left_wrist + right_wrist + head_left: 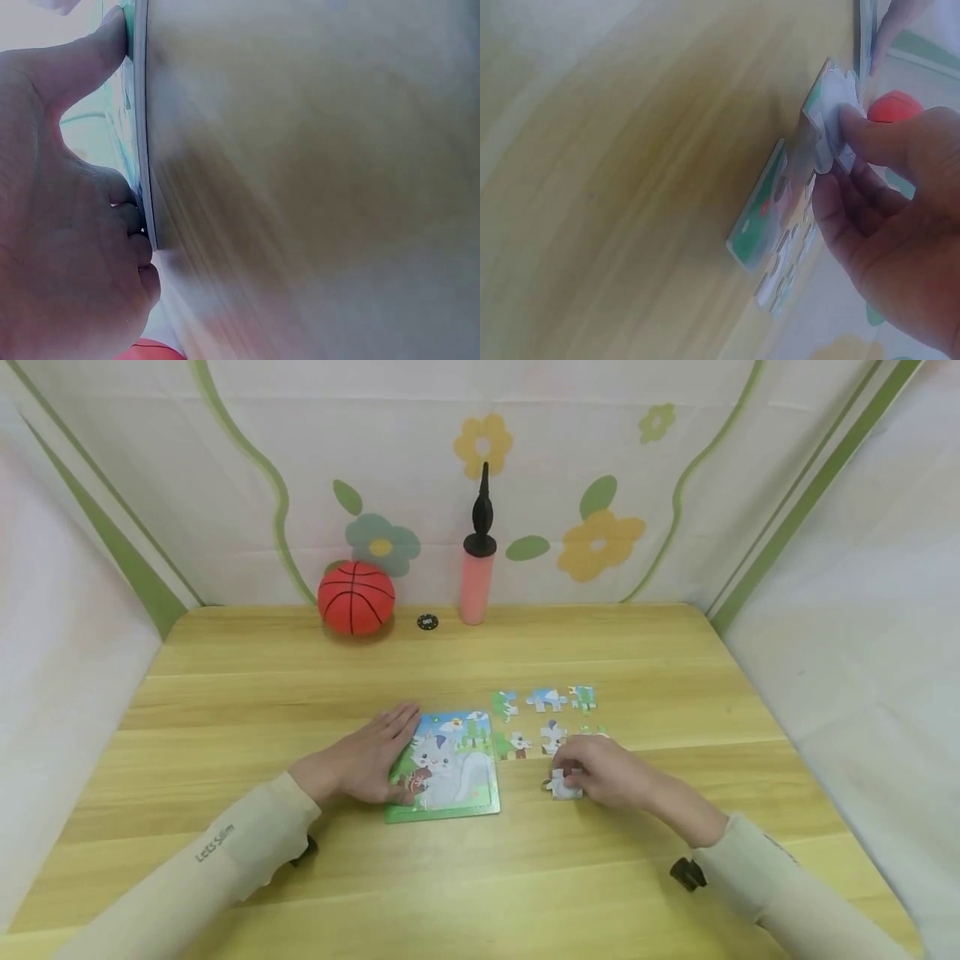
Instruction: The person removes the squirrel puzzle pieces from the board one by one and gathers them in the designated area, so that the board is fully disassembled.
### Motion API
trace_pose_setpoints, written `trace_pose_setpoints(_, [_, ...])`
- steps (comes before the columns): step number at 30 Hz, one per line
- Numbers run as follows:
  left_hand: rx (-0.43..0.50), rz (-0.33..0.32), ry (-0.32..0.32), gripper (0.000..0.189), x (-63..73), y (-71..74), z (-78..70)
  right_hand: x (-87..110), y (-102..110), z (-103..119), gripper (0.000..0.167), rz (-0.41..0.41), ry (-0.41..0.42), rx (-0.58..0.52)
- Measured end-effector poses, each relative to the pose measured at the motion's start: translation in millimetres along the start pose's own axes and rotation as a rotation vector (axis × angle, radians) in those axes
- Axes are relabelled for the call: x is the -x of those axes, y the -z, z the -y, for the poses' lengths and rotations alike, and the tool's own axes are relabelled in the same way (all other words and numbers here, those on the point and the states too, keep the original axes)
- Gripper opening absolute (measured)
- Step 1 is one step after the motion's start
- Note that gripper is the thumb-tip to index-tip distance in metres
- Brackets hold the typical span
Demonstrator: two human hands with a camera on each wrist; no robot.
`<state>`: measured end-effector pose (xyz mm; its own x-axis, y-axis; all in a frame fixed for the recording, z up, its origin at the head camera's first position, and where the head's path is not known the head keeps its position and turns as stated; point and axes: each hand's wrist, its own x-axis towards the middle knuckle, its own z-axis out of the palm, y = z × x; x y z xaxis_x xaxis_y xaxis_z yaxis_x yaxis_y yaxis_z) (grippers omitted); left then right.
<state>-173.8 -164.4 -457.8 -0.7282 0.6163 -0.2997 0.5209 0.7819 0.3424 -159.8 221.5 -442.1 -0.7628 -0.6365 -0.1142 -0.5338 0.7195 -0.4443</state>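
My left hand (375,756) rests along the left side of a puzzle board (491,811), fingers stretched toward its upper corner and thumb lying on its lower part. The board shows a grey squirrel with an acorn and has a green border. To the right of it, my right hand (607,770) pinches a jigsaw piece (564,787) between thumb and fingers. In the right wrist view that piece (829,105) is tilted up, grey with a green edge. Beyond it on the table lies another green-edged jigsaw piece (756,229).
Several loose jigsaw pieces (546,698) lie in rows right of the board, some partly hidden by my right hand. At the back of the table (262,693) stand a red ball (356,599), a black disc (427,622) and a pink pump (476,585) before a flowered cloth.
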Motion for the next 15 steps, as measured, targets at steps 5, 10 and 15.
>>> trace_pose_setpoints(5, [0.002, 0.002, 0.000, 0.118, -0.8, 0.2, -0.3, -2.0, -0.4, 3.7, 0.016, 0.029, -0.012, 0.038])
trace_pose_setpoints(10, [0.007, -0.004, -0.005, 0.118, -0.5, 0.7, -0.2, -1.6, -2.3, 6.6, 0.017, 0.042, -0.007, 0.120])
trace_pose_setpoints(15, [0.016, -0.004, 0.002, 0.119, 0.2, 1.3, 0.1, -0.4, -4.3, 6.9, 0.017, 0.032, -0.009, 0.154])
